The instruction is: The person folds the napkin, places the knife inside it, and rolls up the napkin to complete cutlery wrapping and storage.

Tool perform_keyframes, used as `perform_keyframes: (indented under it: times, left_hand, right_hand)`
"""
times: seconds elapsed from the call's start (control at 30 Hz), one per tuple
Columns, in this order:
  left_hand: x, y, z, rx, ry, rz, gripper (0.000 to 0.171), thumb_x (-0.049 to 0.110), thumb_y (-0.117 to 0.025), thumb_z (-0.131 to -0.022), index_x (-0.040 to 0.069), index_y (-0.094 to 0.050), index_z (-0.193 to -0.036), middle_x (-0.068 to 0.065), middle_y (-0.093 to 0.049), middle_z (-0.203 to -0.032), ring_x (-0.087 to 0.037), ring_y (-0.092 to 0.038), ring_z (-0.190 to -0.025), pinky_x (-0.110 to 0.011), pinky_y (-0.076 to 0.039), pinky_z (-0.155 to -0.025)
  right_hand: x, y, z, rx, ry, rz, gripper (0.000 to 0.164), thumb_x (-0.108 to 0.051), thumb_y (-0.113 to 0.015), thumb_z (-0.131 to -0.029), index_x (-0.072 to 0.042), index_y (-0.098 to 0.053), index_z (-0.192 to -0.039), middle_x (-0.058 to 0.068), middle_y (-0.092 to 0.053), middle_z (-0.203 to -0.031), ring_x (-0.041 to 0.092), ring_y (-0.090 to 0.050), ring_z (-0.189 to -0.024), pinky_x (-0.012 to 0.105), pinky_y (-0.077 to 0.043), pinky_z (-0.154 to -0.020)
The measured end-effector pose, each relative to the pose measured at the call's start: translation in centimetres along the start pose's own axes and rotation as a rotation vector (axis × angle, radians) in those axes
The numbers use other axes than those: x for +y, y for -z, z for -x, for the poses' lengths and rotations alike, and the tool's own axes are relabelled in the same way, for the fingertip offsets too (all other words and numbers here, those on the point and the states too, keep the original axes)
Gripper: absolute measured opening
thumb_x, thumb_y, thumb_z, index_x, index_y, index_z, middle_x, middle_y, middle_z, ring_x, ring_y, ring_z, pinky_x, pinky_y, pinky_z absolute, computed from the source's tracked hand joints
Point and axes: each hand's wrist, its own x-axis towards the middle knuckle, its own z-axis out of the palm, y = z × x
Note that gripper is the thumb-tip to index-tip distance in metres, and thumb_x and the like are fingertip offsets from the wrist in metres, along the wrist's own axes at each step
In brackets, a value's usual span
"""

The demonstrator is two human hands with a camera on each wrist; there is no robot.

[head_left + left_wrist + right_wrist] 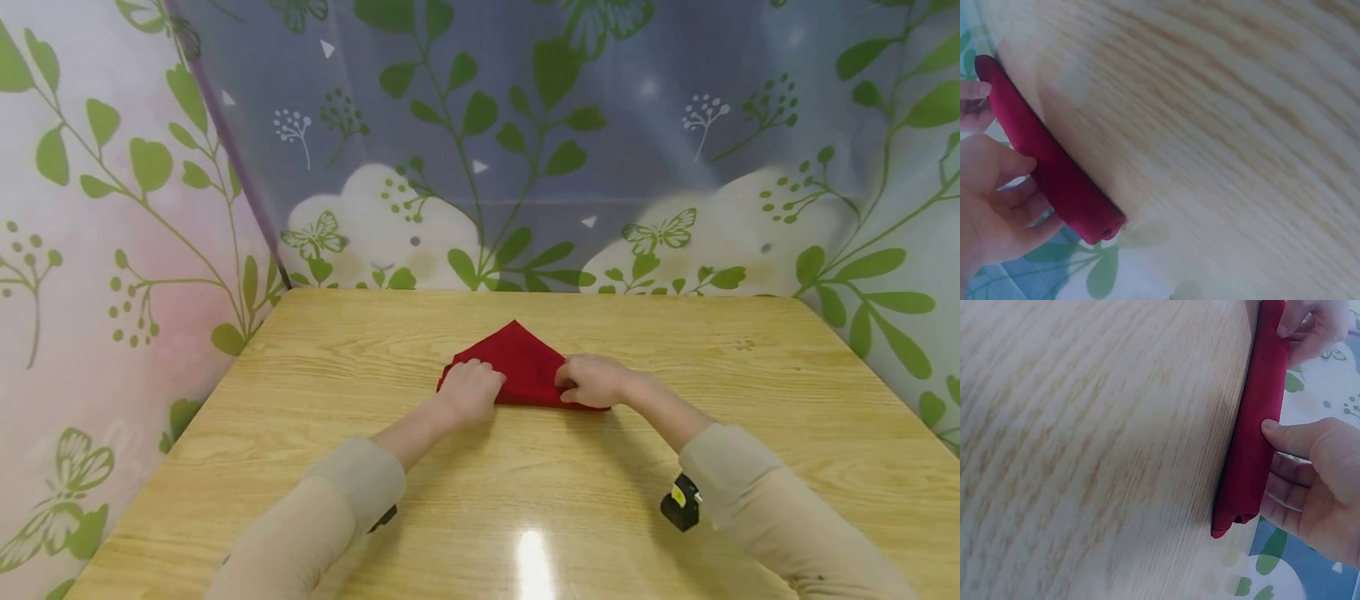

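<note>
A red cloth (525, 360) lies on the wooden table, its far side coming to a point and its near edge folded over into a thick, straight band. My left hand (471, 392) grips the left part of that band. On the right part, my right hand (596, 381) holds it the same way. In the left wrist view the thumb of the left hand (997, 200) presses the front of the red band (1060, 178), fingers behind it. The right wrist view shows the right thumb (1282, 432) on the band (1247, 437), whose end shows folded layers.
The wooden table (465, 500) stretches out on all sides of the cloth. Behind it hangs a printed backdrop (637, 133) with leaves and butterflies, and a similar panel (82, 250) stands at the left. A small black device (681, 504) sits under the right sleeve.
</note>
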Motion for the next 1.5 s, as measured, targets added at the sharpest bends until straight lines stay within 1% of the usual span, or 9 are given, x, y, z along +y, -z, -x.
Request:
perform_keyframes:
  times: [0.13, 0.3, 0.43, 0.67, 0.9, 1.0, 1.2, 1.27, 1.5]
  left_hand:
    - [0.1, -0.1, 0.0, 0.022, -0.047, -0.090, 0.015, 0.017, -0.061, -0.084, 0.009, -0.059, -0.097, -0.006, -0.063, -0.090, -0.023, -0.059, -0.082, -0.034, -0.046, -0.072]
    - [0.2, -0.3, 0.3, 0.103, -0.098, -0.181, 0.007, 0.017, -0.060, -0.085, 0.010, -0.060, -0.086, -0.006, -0.057, -0.086, -0.021, -0.055, -0.078, -0.032, -0.044, -0.066]
    - [0.2, -0.3, 0.4, 0.160, -0.131, -0.177, 0.011, 0.012, -0.059, -0.083, 0.010, -0.060, -0.072, -0.007, -0.054, -0.083, -0.021, -0.050, -0.075, -0.030, -0.043, -0.063]
    - [-0.1, -0.7, 0.4, 0.166, -0.139, -0.110, 0.012, 0.008, -0.059, -0.078, 0.009, -0.055, -0.067, -0.007, -0.051, -0.079, -0.021, -0.047, -0.071, -0.028, -0.043, -0.057]
    - [-0.3, -1.2, 0.3, 0.208, -0.187, -0.230, 0.007, 0.008, -0.059, -0.082, 0.005, -0.061, -0.076, -0.008, -0.051, -0.080, -0.022, -0.050, -0.071, -0.028, -0.044, -0.056]
    - [-0.3, -1.2, 0.2, 0.201, -0.185, -0.252, 0.007, 0.010, -0.059, -0.083, 0.005, -0.062, -0.079, -0.009, -0.052, -0.080, -0.021, -0.050, -0.071, -0.027, -0.044, -0.056]
    - [-0.5, -1.0, 0.2, 0.171, -0.167, -0.207, 0.007, 0.010, -0.060, -0.083, 0.004, -0.057, -0.083, -0.009, -0.054, -0.079, -0.021, -0.052, -0.071, -0.028, -0.047, -0.060]
    - [-0.4, -0.8, 0.2, 0.167, -0.161, -0.201, 0.007, 0.010, -0.060, -0.084, 0.004, -0.056, -0.083, -0.009, -0.055, -0.078, -0.021, -0.053, -0.071, -0.028, -0.047, -0.060]
    - [0.0, -0.9, 0.1, 0.107, -0.152, -0.220, 0.007, 0.011, -0.058, -0.087, 0.004, -0.059, -0.086, -0.009, -0.057, -0.081, -0.021, -0.053, -0.073, -0.028, -0.048, -0.063]
  right_hand:
    - [0.1, 0.0, -0.2, 0.001, -0.016, -0.016, 0.011, -0.011, -0.064, -0.085, -0.005, -0.064, -0.094, 0.003, -0.058, -0.087, 0.019, -0.055, -0.081, 0.035, -0.045, -0.075]
    - [0.3, -0.1, -0.4, 0.007, -0.020, -0.018, 0.009, -0.011, -0.064, -0.085, -0.006, -0.062, -0.092, 0.002, -0.058, -0.085, 0.019, -0.056, -0.079, 0.035, -0.045, -0.074]
    - [0.5, -0.1, -0.5, 0.000, -0.038, -0.023, 0.010, -0.011, -0.063, -0.086, -0.006, -0.063, -0.094, 0.003, -0.059, -0.087, 0.019, -0.057, -0.082, 0.036, -0.045, -0.076]
    - [0.5, -0.1, -0.6, -0.013, -0.043, -0.028, 0.012, -0.010, -0.061, -0.087, -0.004, -0.063, -0.097, 0.004, -0.060, -0.088, 0.021, -0.057, -0.082, 0.037, -0.046, -0.076]
    - [0.3, -0.5, -0.4, 0.045, -0.025, 0.012, 0.012, -0.006, -0.058, -0.088, -0.003, -0.063, -0.099, 0.010, -0.062, -0.097, 0.027, -0.060, -0.093, 0.040, -0.047, -0.081]
    - [0.1, -0.8, -0.1, 0.101, -0.024, 0.049, 0.012, -0.006, -0.059, -0.087, -0.005, -0.062, -0.099, 0.008, -0.061, -0.096, 0.025, -0.060, -0.090, 0.038, -0.048, -0.078]
    - [-0.4, -1.3, 0.0, 0.217, 0.036, 0.168, 0.021, -0.015, -0.070, -0.079, -0.007, -0.059, -0.095, 0.004, -0.057, -0.091, 0.020, -0.055, -0.082, 0.035, -0.048, -0.073]
    - [-0.4, -1.5, -0.2, 0.230, 0.039, 0.190, 0.025, -0.018, -0.073, -0.077, -0.008, -0.058, -0.094, 0.003, -0.056, -0.090, 0.019, -0.054, -0.082, 0.034, -0.047, -0.071]
    - [-0.6, -2.3, -0.7, 0.260, 0.030, 0.261, 0.023, -0.018, -0.074, -0.075, -0.010, -0.054, -0.083, 0.001, -0.052, -0.080, 0.020, -0.052, -0.075, 0.033, -0.045, -0.060]
